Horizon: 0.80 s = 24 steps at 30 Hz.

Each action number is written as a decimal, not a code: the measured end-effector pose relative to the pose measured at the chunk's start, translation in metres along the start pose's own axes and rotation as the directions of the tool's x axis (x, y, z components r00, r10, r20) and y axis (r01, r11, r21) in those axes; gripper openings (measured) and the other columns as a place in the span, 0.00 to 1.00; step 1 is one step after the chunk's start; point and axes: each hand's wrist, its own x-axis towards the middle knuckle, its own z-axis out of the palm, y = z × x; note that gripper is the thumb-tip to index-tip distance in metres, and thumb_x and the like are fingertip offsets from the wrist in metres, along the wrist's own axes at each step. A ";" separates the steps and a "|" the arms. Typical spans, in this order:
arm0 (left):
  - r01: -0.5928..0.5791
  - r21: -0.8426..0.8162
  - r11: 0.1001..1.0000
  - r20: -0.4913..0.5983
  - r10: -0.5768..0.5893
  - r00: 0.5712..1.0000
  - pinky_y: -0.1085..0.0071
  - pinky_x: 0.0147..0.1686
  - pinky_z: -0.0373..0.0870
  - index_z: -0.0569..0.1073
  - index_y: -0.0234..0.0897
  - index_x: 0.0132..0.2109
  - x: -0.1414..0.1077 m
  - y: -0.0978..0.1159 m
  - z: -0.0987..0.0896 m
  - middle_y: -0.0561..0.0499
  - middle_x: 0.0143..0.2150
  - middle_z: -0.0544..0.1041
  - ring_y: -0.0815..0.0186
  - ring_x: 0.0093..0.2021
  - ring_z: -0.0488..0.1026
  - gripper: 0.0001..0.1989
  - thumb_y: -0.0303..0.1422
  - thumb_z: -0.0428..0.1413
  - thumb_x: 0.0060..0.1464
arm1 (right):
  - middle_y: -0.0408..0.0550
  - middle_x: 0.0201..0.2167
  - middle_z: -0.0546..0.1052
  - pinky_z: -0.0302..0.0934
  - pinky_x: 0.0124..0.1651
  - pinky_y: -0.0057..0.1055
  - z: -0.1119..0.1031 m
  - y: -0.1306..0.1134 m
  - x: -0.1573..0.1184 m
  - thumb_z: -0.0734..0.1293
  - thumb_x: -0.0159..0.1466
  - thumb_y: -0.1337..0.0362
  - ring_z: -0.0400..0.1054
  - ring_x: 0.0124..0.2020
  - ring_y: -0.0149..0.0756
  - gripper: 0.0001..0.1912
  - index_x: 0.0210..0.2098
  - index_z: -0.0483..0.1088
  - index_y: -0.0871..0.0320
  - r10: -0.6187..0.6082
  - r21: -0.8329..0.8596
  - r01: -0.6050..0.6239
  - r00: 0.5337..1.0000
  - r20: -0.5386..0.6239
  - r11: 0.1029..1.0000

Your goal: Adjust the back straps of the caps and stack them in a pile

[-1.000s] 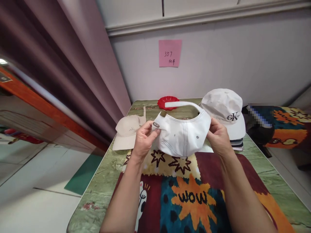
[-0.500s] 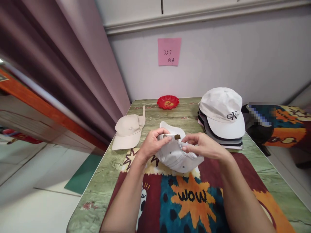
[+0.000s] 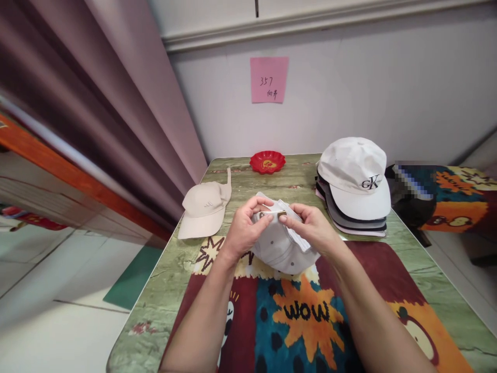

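Note:
A white baseball cap (image 3: 281, 248) is held between both hands over the patterned mat, its back strap uppermost. My left hand (image 3: 247, 224) pinches one end of the strap between thumb and fingers. At the strap's brass buckle (image 3: 282, 213), the thumb and fingers of my right hand (image 3: 312, 226) close on the band. The cap's brim is mostly hidden behind the hands. To the left lies a beige cap (image 3: 204, 207) with its strap sticking up loose. On the right, a white cap with a CK-like logo (image 3: 355, 176) tops a stack of caps (image 3: 373, 226).
A red scalloped dish (image 3: 267, 162) sits near the table's back edge. The colourful mat (image 3: 306, 316) covers the near part of the green wood-patterned table (image 3: 155, 290). A pink note (image 3: 269, 80) is on the wall; a curtain (image 3: 155, 103) hangs at the left.
My right hand has moved left and up from the cap's opening onto the strap at the buckle. My left hand keeps its hold, and the cap stays roughly in place.

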 end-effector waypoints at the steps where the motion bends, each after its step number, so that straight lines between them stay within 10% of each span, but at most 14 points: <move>1: -0.018 0.001 1.000 -0.006 0.018 1.000 0.73 0.34 0.68 0.75 0.37 0.46 0.000 0.000 0.001 0.50 0.36 0.79 0.66 0.34 0.74 0.12 0.35 0.63 0.56 | 0.42 0.25 0.70 0.52 0.26 0.26 0.002 0.001 0.001 0.75 0.56 0.45 0.59 0.26 0.29 0.22 0.34 0.74 0.60 -0.017 -0.012 0.016 1.000 -0.017 1.000; 7: -0.189 0.171 0.967 -0.024 0.196 0.980 0.68 0.44 0.70 0.79 0.39 0.41 0.001 0.000 0.004 0.49 0.41 0.82 0.62 0.42 0.77 0.05 0.32 0.62 0.58 | 0.36 0.18 0.60 0.42 0.23 0.27 -0.001 0.008 0.004 0.76 0.56 0.44 0.47 0.21 0.25 0.23 0.28 0.73 0.59 0.010 0.066 -0.007 0.999 -0.044 0.998; 13: -0.488 0.411 0.770 0.117 0.487 0.866 0.63 0.45 0.70 0.81 0.41 0.42 0.003 -0.003 0.003 0.48 0.39 0.83 0.60 0.41 0.77 0.05 0.33 0.64 0.58 | 0.35 0.17 0.59 0.40 0.23 0.27 -0.004 0.013 0.005 0.74 0.57 0.42 0.46 0.20 0.25 0.25 0.30 0.74 0.60 0.030 0.077 -0.032 0.999 0.035 0.997; 24: -0.499 0.635 0.590 0.132 0.553 0.822 0.61 0.46 0.69 0.80 0.42 0.46 0.000 -0.004 0.011 0.47 0.40 0.84 0.57 0.43 0.78 0.07 0.33 0.59 0.62 | 0.40 0.21 0.65 0.46 0.26 0.29 -0.001 0.000 0.001 0.72 0.60 0.43 0.53 0.23 0.29 0.22 0.30 0.76 0.58 -0.116 -0.132 0.109 0.992 -0.052 0.985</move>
